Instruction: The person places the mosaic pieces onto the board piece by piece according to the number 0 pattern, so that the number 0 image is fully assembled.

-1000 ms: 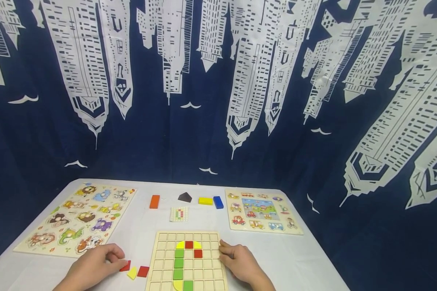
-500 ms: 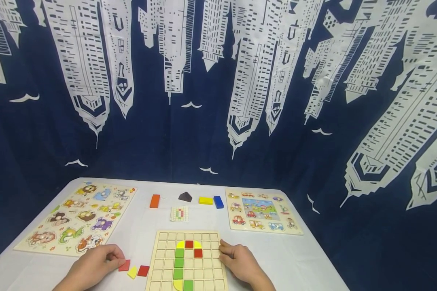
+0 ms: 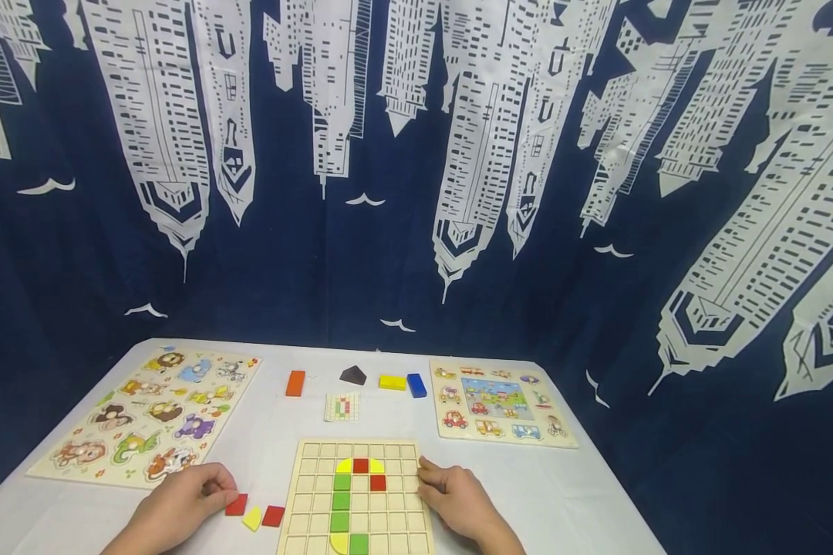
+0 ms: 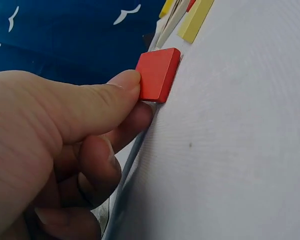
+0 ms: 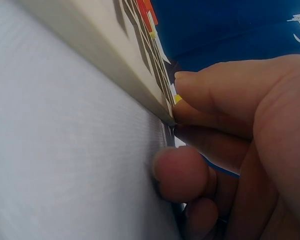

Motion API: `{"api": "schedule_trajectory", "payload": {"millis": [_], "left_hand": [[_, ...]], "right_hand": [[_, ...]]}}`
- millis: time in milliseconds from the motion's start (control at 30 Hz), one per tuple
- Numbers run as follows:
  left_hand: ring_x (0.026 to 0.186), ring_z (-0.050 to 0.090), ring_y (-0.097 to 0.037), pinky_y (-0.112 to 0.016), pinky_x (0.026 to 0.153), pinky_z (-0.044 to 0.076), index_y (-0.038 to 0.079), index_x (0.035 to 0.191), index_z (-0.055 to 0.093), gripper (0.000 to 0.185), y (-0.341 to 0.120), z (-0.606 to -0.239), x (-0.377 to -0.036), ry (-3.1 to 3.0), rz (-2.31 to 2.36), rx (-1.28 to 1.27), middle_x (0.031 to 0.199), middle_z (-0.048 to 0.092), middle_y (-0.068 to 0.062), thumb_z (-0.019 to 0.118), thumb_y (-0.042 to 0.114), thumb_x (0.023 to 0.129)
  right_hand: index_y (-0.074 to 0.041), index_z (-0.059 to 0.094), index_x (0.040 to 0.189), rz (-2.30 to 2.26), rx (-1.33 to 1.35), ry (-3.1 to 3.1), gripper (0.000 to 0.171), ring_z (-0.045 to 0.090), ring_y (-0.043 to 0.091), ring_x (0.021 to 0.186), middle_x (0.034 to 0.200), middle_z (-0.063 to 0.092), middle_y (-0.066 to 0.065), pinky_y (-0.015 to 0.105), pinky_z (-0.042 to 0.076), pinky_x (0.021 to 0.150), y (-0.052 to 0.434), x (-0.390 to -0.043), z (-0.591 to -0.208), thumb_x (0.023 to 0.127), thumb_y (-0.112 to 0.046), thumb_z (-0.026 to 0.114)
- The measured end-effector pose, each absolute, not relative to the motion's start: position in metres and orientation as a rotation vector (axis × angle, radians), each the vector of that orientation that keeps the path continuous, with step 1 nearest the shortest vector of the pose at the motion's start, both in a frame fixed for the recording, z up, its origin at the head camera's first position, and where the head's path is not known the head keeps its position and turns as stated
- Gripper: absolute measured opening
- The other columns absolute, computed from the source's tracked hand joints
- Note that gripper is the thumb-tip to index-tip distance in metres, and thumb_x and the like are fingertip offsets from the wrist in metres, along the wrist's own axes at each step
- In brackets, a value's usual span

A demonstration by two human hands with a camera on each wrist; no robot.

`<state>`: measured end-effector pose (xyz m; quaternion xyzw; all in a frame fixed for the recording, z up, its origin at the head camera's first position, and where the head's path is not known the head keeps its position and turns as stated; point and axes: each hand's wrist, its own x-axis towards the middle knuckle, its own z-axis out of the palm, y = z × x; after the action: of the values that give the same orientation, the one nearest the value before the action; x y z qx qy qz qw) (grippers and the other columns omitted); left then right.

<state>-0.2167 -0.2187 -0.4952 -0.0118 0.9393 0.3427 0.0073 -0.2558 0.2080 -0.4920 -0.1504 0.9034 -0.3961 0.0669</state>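
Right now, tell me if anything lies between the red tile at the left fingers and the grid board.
Yes: a yellow piece and a second red tile lie between the red tile and the grid board.

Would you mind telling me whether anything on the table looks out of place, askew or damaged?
Nothing stands out. Three loose tiles lie beside the grid board; the left hand pinches one red tile, and the right hand holds the board's edge. The animal puzzle and vehicle puzzle lie flat.
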Motion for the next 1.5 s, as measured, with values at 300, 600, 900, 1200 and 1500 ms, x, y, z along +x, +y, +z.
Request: {"api": "schedule_trajectory", "payload": {"millis": [300,600,900,1200,1500], "left_hand": [[0.072,0.053,-0.014,-0.028,0.065,0.04,0.021,0.087,0.07,0.013,-0.203,-0.487,-0.22,2.939,1.162,-0.054,0.075,0.063,0.007,0.079,0.029,0.09],[0.068,0.054,-0.013,-0.029,0.06,0.042,0.023,0.084,0.07,0.014,-0.123,-0.469,-0.222,2.835,1.286,0.209,0.075,0.064,0.009,0.079,0.031,0.09],[0.059,0.051,-0.008,-0.03,0.053,0.039,0.026,0.077,0.069,0.017,-0.061,-0.465,-0.235,2.912,1.225,0.367,0.068,0.061,0.014,0.079,0.031,0.09],[0.055,0.05,-0.01,-0.032,0.049,0.039,0.025,0.069,0.066,0.024,-0.032,-0.473,-0.244,2.948,1.168,0.387,0.067,0.06,0.015,0.081,0.024,0.087],[0.055,0.049,-0.008,-0.031,0.05,0.039,0.026,0.067,0.065,0.026,-0.028,-0.475,-0.244,2.996,1.061,0.439,0.063,0.058,0.016,0.082,0.021,0.085]], "right_hand": [[-0.003,0.07,0.129,-1.173,-0.47,2.727,0.04,0.063,0.02,0.058,0.148,0.057,0.013,0.028,0.051,0.057,0.21,-0.256,-0.492,0.097,-0.027,0.071],[-0.005,0.071,0.128,-1.037,-0.527,2.832,0.039,0.07,0.028,0.118,0.145,0.06,0.008,0.047,0.054,0.097,0.218,-0.256,-0.488,0.098,-0.03,0.07],[-0.004,0.071,0.128,-1.056,-0.508,2.799,0.04,0.074,0.023,0.098,0.146,0.059,0.01,0.029,0.056,0.074,0.219,-0.257,-0.491,0.094,-0.025,0.074],[-0.008,0.072,0.128,-1.005,-0.536,2.827,0.037,0.062,0.028,0.131,0.144,0.061,0.006,0.044,0.053,0.099,0.216,-0.26,-0.493,0.095,-0.025,0.073],[-0.008,0.071,0.129,-1.02,-0.564,2.823,0.037,0.057,0.009,0.057,0.145,0.06,0.008,0.03,0.053,0.088,0.214,-0.26,-0.493,0.096,-0.024,0.072]]}}
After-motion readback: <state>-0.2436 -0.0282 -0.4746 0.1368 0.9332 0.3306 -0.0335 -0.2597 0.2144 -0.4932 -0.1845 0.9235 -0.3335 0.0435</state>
